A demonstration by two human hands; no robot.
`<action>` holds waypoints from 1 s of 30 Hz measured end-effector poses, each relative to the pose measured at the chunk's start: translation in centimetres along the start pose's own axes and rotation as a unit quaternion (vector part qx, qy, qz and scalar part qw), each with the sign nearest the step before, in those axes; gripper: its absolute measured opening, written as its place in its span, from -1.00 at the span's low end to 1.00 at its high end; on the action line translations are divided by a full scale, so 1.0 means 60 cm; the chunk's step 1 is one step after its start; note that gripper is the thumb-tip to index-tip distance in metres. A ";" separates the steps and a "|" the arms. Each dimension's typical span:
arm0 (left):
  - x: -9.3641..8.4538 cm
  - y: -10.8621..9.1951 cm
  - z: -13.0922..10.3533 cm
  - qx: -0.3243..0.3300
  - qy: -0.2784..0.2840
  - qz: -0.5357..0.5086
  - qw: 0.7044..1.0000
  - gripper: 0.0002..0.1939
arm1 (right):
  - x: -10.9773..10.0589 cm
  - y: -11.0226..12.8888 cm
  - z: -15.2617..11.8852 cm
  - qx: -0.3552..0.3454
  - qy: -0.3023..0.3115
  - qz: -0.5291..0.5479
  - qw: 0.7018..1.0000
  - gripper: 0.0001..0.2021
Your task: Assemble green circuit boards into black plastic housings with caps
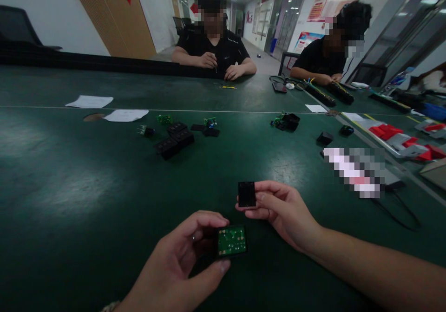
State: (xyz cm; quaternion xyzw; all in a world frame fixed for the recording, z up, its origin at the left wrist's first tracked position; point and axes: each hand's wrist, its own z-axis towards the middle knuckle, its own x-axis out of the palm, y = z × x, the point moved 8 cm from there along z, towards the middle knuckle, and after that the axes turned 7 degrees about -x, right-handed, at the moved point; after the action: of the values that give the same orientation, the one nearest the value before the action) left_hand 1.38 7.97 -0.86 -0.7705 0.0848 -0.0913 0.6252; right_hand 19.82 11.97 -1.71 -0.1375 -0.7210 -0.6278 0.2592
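Note:
My left hand (188, 256) grips a small black plastic case by its sides, thumb below and fingers above. Inside the case sits a green circuit board (232, 241), its soldered face turned up toward me. Just above and to the right, my right hand (284, 210) pinches a flat black cover (246, 194) between thumb and fingers. The cover is apart from the case, a short gap between them. Both hands are over the green table (114, 219).
Several black cases (176, 139) lie mid-table beside loose circuit boards (210, 122). Further right are another board and black housing (290, 121), a black cube (324, 138) and a blurred-out device (358, 172) with a cable. Paper sheets (126, 115) lie left. Two people sit across.

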 end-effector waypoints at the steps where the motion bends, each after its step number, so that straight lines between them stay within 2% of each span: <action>1: 0.000 0.001 0.000 0.000 0.001 0.000 1.000 -0.65 | 0.001 0.001 0.000 -0.002 0.002 0.008 1.000 -0.79; 6: -0.001 0.012 0.006 0.029 0.034 0.007 0.999 -0.62 | 0.001 0.001 0.000 -0.009 0.005 0.007 1.000 -0.79; 10: -0.002 0.022 0.008 0.023 0.041 0.002 0.999 -0.60 | 0.001 0.000 -0.001 -0.025 0.018 -0.017 0.999 -0.81; 16: 0.003 0.007 0.005 0.033 0.045 -0.005 0.998 -0.58 | 0.002 0.004 -0.004 -0.072 0.036 -0.080 0.994 -0.86; 23: 0.000 0.004 0.007 0.054 0.033 0.001 0.998 -0.56 | 0.013 0.040 -0.018 -0.196 0.055 -0.203 0.958 -0.70; 26: 0.000 0.006 0.007 0.052 0.034 0.000 0.998 -0.56 | 0.018 0.046 -0.022 -0.214 0.070 -0.242 0.944 -0.63; 30: -0.001 0.008 0.004 0.049 0.037 -0.007 0.998 -0.56 | 0.020 0.043 -0.023 -0.211 0.080 -0.237 0.945 -0.62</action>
State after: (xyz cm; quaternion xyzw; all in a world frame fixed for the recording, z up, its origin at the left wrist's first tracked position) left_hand 1.39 8.13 -1.36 -0.7356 0.0983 -0.1284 0.6578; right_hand 20.43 10.93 1.19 0.0365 -0.5607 -0.8176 0.1254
